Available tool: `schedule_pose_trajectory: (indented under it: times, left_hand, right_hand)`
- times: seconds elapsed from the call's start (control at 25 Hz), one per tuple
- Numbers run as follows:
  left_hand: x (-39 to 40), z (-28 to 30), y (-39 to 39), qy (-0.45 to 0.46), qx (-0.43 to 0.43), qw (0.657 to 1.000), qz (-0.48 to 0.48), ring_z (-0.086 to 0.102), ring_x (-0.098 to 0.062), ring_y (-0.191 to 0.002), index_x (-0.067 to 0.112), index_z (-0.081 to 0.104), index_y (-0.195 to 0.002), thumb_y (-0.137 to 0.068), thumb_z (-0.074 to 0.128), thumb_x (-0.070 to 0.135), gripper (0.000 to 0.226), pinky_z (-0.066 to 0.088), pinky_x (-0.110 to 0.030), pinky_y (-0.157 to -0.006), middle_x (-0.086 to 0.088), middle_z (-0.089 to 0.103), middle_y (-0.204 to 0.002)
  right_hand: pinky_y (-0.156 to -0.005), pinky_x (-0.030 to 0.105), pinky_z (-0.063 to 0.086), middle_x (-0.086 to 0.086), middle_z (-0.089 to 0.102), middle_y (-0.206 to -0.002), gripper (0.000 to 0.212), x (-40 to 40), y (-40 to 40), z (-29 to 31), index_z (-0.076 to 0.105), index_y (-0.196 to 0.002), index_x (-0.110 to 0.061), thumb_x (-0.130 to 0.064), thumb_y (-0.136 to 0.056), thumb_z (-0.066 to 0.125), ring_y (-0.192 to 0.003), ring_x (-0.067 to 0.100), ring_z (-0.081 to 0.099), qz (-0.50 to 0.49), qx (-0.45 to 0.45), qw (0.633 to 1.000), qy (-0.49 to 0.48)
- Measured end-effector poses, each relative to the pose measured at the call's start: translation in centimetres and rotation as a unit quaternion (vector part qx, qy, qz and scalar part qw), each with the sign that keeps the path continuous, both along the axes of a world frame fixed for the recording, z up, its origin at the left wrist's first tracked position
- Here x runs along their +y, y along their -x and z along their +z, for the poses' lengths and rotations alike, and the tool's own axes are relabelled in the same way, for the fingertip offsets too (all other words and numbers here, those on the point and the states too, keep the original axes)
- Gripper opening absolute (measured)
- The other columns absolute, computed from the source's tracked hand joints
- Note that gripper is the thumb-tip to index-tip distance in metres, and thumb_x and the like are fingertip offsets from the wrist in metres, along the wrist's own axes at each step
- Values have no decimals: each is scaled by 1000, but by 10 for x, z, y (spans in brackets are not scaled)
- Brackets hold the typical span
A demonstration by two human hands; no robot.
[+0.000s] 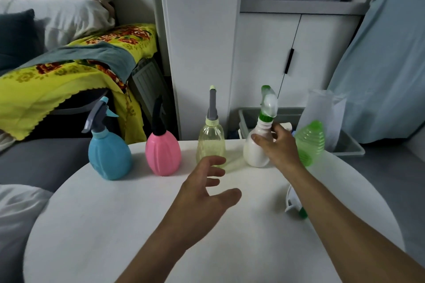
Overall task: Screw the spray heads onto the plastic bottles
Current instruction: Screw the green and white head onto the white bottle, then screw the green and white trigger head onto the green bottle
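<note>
white bottle (257, 149) with green-collared spray head (268, 103), right hand (277, 145) holding.

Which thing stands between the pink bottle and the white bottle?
In the head view, the pale yellow clear bottle stands between the pink bottle and the white bottle.
</note>
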State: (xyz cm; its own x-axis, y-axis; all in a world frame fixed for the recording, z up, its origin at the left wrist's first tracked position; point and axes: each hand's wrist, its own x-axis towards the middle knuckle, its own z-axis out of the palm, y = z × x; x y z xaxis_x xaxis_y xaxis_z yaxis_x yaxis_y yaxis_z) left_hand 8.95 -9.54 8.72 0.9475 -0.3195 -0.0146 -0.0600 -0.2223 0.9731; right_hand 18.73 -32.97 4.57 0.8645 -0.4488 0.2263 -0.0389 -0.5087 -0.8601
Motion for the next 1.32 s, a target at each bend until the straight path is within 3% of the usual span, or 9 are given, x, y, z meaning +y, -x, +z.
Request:
schedule_pose_trajectory:
  times: [0.12, 0.2, 0.28, 0.36, 0.48, 0.68, 0.84, 1.0, 1.32]
  left_hand:
    - [0, 0, 2, 0, -5, 1000, 8, 57, 1, -106, 47, 51, -118, -80, 77, 28, 49, 51, -24, -79, 20, 61, -114]
    - [0, 0, 3, 2, -18, 1000, 17, 60, 1, -103, 44, 54, -117, -81, 76, 26, 46, 52, -23, -78, 18, 63, -112]
    - [-2, -1, 2, 16, -43, 999, 25, 63, 0, -99, 41, 57, -115, -83, 74, 22, 41, 53, -24, -78, 15, 67, -109]
    - [-6, -2, 3, 32, -61, 997, 23, 65, -3, -99, 39, 59, -113, -85, 73, 16, 40, 55, -27, -79, 13, 69, -106]
    - [-11, -5, 7, 43, -68, 997, 14, 66, -9, -100, 40, 62, -109, -85, 74, 10, 41, 56, -30, -80, 12, 70, -104]
    - [-14, -11, 6, 39, -71, 997, 14, 66, -8, -100, 43, 63, -105, -76, 75, 23, 37, 56, -28, -77, 12, 70, -104]
    - [-18, -16, 2, 23, -78, 997, 9, 65, -8, -100, 39, 63, -106, -83, 76, 10, 39, 54, -26, -75, 13, 70, -104]
    - [-25, -20, 2, 10, -79, 997, 8, 65, -8, -100, 38, 64, -106, -83, 75, 9, 38, 54, -27, -77, 12, 70, -104]
    - [-34, -5, 3, -29, -127, 991, 19, 63, -3, -101, 34, 58, -114, -83, 75, 16, 40, 55, -24, -78, 14, 66, -109]
  right_hand:
    - [-88, 36, 49, 1, 63, -113, 59, -15, 13, 12, 59, -123, -11, -25, -72, 85, -101, 18, 59, 45, 59, 997, -13]
    - [-74, 29, 54, 1, 73, -100, 33, -43, 20, 32, 70, -99, -13, -25, -72, 84, -83, 15, 68, 33, 88, 995, -44]
    - [-60, 27, 52, 2, 77, -70, 27, -69, 27, 48, 74, -69, -11, -38, -71, 74, -60, 16, 70, -58, 60, 995, -61]
    - [-60, 29, 47, -2, 70, -57, 34, -84, 32, 50, 68, -67, -10, -45, -69, 68, -58, 21, 67, -189, 2, 981, -47]
    - [-73, 32, 45, 5, 66, -102, 50, -92, 30, 24, 57, -107, -15, -39, -68, 76, -93, 30, 63, -274, -37, 961, 3]
    - [-105, 53, 39, 12, 39, -150, 109, -111, 13, -23, 25, -148, -20, -43, -61, 87, -132, 37, 42, -172, 77, 982, -6]
    - [-104, 48, 41, 6, 44, -147, 107, -118, 5, -39, 28, -146, -26, -44, -59, 87, -130, 33, 46, -145, 59, 987, -27]
    - [-86, 37, 45, -1, 59, -109, 81, -120, 2, -39, 49, -124, -22, -45, -55, 87, -109, 33, 60, -152, 55, 987, -13]
    - [-90, 41, 52, 1, 67, -112, 78, -88, 66, 44, 58, -117, -19, -49, -51, 87, -102, 24, 64, -127, 49, 990, -31]
